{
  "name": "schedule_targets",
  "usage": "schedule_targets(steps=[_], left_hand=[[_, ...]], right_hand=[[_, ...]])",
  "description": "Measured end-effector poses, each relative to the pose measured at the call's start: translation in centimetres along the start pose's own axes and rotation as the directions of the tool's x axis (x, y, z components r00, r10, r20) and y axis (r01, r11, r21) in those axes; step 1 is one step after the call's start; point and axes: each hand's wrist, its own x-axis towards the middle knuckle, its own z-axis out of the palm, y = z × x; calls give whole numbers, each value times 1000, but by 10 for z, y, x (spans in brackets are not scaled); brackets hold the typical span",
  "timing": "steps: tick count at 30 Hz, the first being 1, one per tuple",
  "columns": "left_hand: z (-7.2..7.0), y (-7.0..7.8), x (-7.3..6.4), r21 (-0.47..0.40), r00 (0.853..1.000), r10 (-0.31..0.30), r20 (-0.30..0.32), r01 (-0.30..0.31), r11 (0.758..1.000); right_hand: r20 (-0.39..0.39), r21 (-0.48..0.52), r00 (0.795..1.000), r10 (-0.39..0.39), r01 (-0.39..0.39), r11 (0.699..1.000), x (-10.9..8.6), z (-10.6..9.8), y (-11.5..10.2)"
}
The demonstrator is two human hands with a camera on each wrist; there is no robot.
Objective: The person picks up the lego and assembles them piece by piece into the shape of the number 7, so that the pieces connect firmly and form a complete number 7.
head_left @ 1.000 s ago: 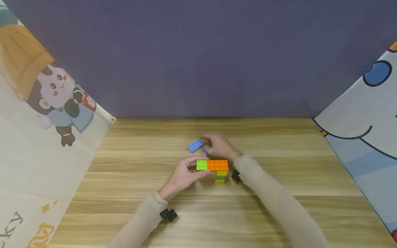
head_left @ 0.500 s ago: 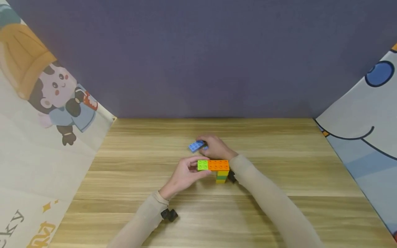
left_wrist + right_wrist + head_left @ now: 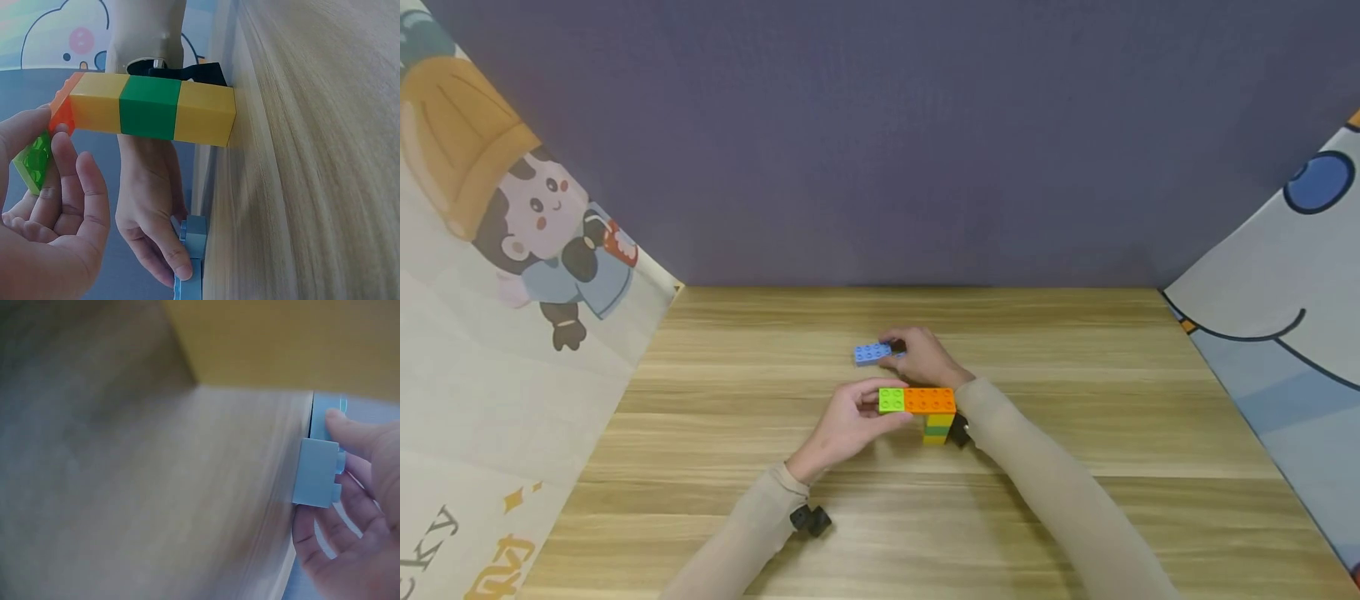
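My left hand (image 3: 842, 421) pinches the light green brick (image 3: 891, 400) between thumb and fingers. An orange brick (image 3: 929, 400) adjoins it, on top of a column (image 3: 147, 106) of yellow, green and yellow bricks standing on the table. Beyond this, my right hand (image 3: 925, 358) holds one end of a long blue brick (image 3: 868, 354) between thumb and fingers, low at the table. A smaller blue brick (image 3: 315, 475) sits beside it under the palm, mostly hidden by the hand in the head view.
The wooden table (image 3: 760, 342) runs back to a dark blue-grey panel (image 3: 917, 150). Printed cartoon sheets flank it left (image 3: 460, 358) and right (image 3: 1240, 267). The column stands close to my right wrist, with its black camera (image 3: 959, 430) just beside it.
My right hand has shifted slightly left and its thumb has closed onto the long blue brick, which has turned to lie more nearly sideways. My left hand keeps its grip on the light green brick.
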Motion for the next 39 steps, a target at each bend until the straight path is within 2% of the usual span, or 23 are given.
schedule_targets(steps=[12, 24, 32, 39], left_hand=[[0, -1, -1, 3, 1000, -11, 0, 11, 1000], [0, 0, -1, -22, 1000, -5, 3, 6, 1000], [0, 0, -1, -26, 1000, -5, -5, 4, 1000], [1, 0, -1, -11, 1000, 9, -13, -9, 1000]], right_hand=[[-43, -1, 999, -3, 3, 1000, -2, 0, -3], [-87, 88, 996, 14, -7, 996, -6, -4, -1], [-106, 131, 994, -21, 35, 991, -12, -9, -5], [-122, 134, 989, -88, 105, 985, -19, -13, -10]])
